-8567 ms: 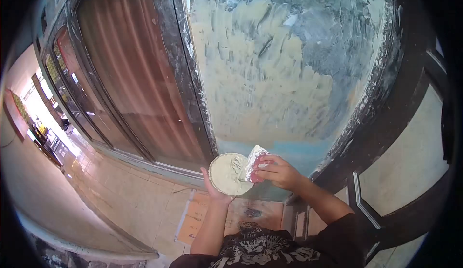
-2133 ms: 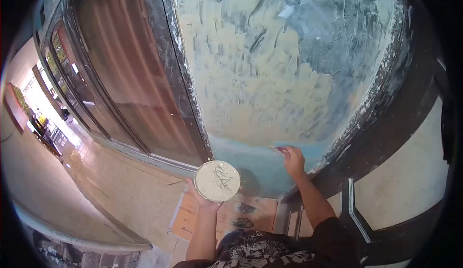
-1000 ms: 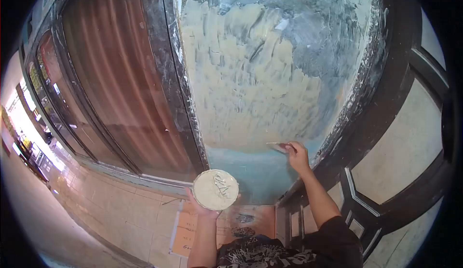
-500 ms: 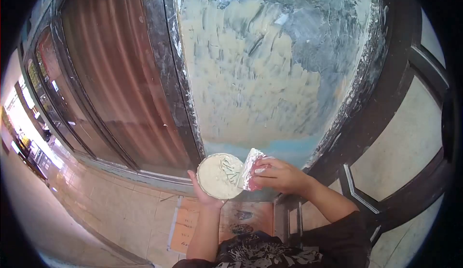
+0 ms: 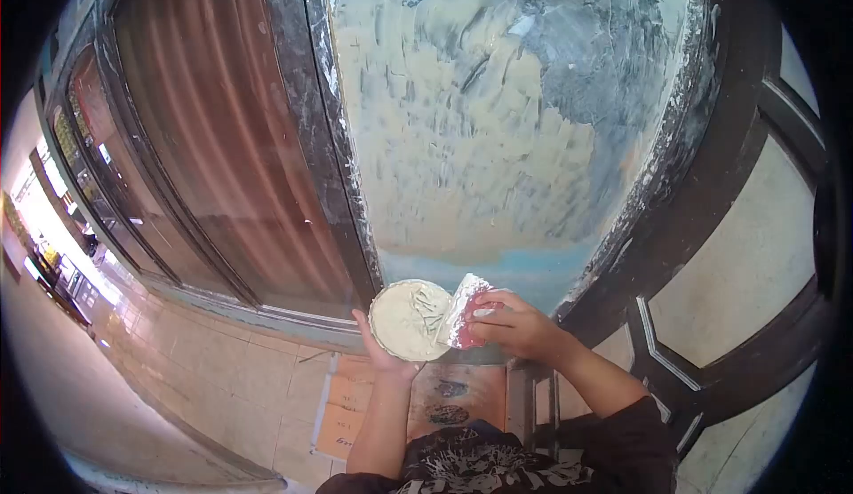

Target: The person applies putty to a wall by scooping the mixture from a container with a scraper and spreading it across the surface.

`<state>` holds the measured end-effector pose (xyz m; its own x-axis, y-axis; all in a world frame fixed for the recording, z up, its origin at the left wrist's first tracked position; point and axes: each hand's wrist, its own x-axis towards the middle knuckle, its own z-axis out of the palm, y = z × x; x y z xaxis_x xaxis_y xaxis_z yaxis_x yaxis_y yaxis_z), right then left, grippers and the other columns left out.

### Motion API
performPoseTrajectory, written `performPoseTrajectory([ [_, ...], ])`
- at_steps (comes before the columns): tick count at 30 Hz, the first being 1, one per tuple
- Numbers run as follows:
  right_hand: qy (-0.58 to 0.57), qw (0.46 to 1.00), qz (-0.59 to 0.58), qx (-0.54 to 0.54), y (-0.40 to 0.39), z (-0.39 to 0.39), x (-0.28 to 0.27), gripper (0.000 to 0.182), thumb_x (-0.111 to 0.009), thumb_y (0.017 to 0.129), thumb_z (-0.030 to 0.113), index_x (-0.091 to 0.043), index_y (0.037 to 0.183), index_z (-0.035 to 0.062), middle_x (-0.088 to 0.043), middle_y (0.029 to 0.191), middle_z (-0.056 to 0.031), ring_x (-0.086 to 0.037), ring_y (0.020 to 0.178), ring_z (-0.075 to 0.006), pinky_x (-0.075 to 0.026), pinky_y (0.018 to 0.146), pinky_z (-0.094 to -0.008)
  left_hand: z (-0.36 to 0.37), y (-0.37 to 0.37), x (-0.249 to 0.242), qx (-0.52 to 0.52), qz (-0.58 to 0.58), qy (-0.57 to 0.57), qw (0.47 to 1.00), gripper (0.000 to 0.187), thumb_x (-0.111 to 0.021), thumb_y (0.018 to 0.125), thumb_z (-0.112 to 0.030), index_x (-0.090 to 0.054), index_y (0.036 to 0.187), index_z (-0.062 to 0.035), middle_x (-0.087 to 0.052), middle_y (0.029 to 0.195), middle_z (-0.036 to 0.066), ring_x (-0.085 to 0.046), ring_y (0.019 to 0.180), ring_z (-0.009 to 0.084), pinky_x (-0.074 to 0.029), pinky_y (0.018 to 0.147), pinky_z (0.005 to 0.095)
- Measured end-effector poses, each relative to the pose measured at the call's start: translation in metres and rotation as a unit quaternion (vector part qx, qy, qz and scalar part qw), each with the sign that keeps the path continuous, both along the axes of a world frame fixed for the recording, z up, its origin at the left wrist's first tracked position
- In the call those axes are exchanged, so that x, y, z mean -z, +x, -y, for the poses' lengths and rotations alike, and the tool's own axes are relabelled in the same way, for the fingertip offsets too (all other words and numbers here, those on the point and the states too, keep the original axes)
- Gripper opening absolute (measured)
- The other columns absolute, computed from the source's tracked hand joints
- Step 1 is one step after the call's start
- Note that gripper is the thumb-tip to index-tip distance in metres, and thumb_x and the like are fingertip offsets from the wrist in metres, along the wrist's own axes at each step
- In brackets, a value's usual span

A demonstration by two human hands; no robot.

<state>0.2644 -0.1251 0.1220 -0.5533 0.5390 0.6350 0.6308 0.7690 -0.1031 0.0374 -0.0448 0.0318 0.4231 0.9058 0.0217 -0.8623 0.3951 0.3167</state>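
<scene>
- Because the round tub (image 5: 371, 321) is wide and its pale paste (image 5: 398, 312) lies open at the top, my left hand (image 5: 388, 352) grips it from below and the near side, which seems to steady it; one digit shows beside the rim, but I cannot tell how the hidden fingers curl.
- My right hand (image 5: 524, 327) is closed on the red-and-white scraper (image 5: 464, 307), fingers across its red part, probably so that its paste-smeared edge stays clear of my skin.
- I hold the scraper tilted at the tub's right side, near the ridged paste, likely so drips fall back inside.
- Both are in front of me, just by the patchy wall (image 5: 471, 165), presumably to make the reach short.
</scene>
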Motion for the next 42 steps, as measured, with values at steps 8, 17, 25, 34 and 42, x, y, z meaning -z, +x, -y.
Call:
performPoseTrajectory([
  [8,-0.017,0.999,-0.023,0.026,0.001,0.002,0.013,0.047,-0.072,0.067,-0.007,-0.070,0.111,0.0081,-0.070,0.116,-0.0056,-0.062,0.118,-0.0332,-0.053,0.101,-0.0406,-0.001,0.004,0.005,0.004,0.005,-0.011,1.000,0.091,-0.032,0.097,-0.079,-0.049,0.148,-0.0051,-0.054,0.148,0.017,-0.055,0.132,0.0373,-0.046,0.110,0.0532],
  [17,-0.020,0.997,-0.054,0.047,0.000,-0.003,0.021,0.046,-0.071,0.066,-0.008,-0.071,0.110,0.0068,-0.070,0.117,-0.0060,-0.062,0.117,-0.0339,-0.053,0.100,-0.0412,-0.006,0.007,0.009,0.010,0.004,-0.017,1.000,0.090,-0.035,0.097,-0.077,-0.049,0.148,-0.0040,-0.054,0.148,0.018,-0.055,0.133,0.0378,-0.045,0.111,0.0533],
  [25,-0.001,0.991,-0.112,0.068,-0.001,-0.013,0.022,0.036,-0.069,0.074,-0.012,-0.072,0.106,0.0024,-0.073,0.108,-0.0089,-0.066,0.107,-0.0334,-0.055,0.094,-0.0414,-0.018,0.010,0.023,0.013,-0.009,-0.029,0.999,0.093,-0.035,0.095,-0.080,-0.048,0.149,-0.0056,-0.052,0.150,0.019,-0.053,0.134,0.0413,-0.044,0.110,0.0604],
  [34,-0.140,0.865,-0.319,0.361,0.109,-0.051,0.044,0.016,-0.064,0.089,-0.002,-0.069,0.105,-0.0024,-0.071,0.096,-0.0192,-0.067,0.089,-0.0371,-0.054,0.080,-0.0412,-0.023,-0.008,0.030,0.092,0.071,0.021,0.993,0.101,-0.031,0.087,-0.089,-0.036,0.157,-0.0170,-0.036,0.160,0.021,-0.040,0.140,0.0534,-0.032,0.099,0.0884],
  [42,-0.103,0.880,-0.254,0.387,0.150,-0.083,0.128,0.018,-0.068,0.093,0.009,-0.068,0.108,-0.0011,-0.070,0.101,-0.0225,-0.065,0.094,-0.0446,-0.052,0.084,-0.0457,-0.036,-0.009,0.037,0.065,0.055,0.019,0.996,0.104,-0.032,0.086,-0.090,-0.035,0.157,-0.0140,-0.036,0.160,0.023,-0.040,0.140,0.0550,-0.033,0.099,0.0877],
])
